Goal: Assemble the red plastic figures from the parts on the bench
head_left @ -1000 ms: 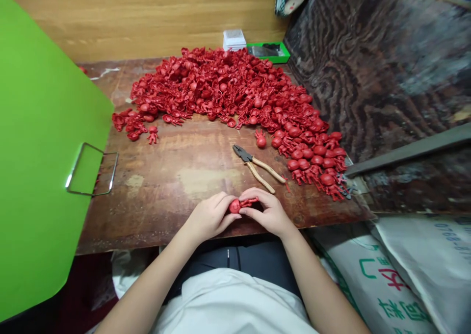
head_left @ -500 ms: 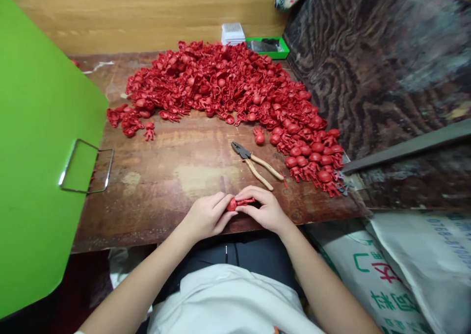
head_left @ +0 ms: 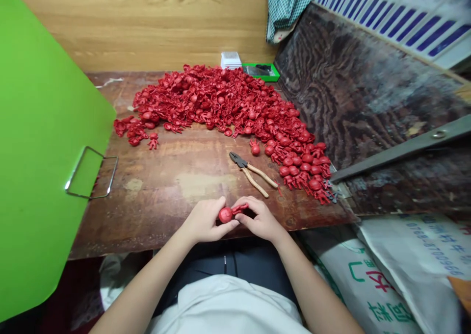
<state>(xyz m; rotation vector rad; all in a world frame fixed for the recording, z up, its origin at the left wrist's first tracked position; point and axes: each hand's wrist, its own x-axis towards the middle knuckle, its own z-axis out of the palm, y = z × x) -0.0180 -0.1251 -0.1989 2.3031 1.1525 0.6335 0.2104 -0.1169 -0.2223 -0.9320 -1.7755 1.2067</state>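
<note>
On the wooden bench (head_left: 154, 196), left hand (head_left: 204, 221) and right hand (head_left: 259, 219) grasp a red figurine (head_left: 230, 213).

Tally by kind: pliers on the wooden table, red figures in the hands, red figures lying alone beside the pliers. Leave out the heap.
Pliers: 1
Red figure held by left hand and right hand: 1
Lone red figure: 1
Total: 3
Red heap: too many to count, left out

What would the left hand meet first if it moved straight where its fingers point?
The left hand would meet the red figure's round head first, seemingly touching already; the right hand lies beyond, though depth is unclear.
</note>
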